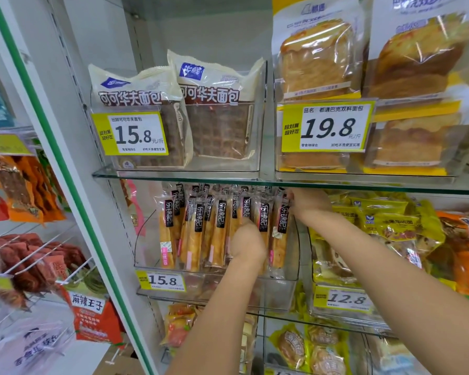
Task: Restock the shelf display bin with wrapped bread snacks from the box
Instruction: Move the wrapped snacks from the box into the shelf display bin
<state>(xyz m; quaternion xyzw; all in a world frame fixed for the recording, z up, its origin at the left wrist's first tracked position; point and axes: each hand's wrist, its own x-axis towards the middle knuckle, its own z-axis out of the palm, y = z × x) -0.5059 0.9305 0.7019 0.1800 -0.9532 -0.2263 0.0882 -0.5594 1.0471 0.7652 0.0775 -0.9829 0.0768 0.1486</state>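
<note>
Closest in, the left hand (248,244) is sunk among the packs with its knuckles toward the camera; its fingers are hidden, so I cannot tell its grip. Just beyond, the right hand (307,203) curls its fingers over the top of the rightmost pack. The wrapped bread snacks (192,239) stand upright in rows inside the clear display bin (276,293), nearly filling it; the box is not in view. They look light and soft in slick, crinkly film, likely to squash, so a gentle hold on the sealed top or long sides suits them. To the right, a neighbouring bin holds yellow packs (385,220). Above, bins on the glass shelf (173,175) hold waffle bread (217,125) and bagged loaves (317,63).
</note>
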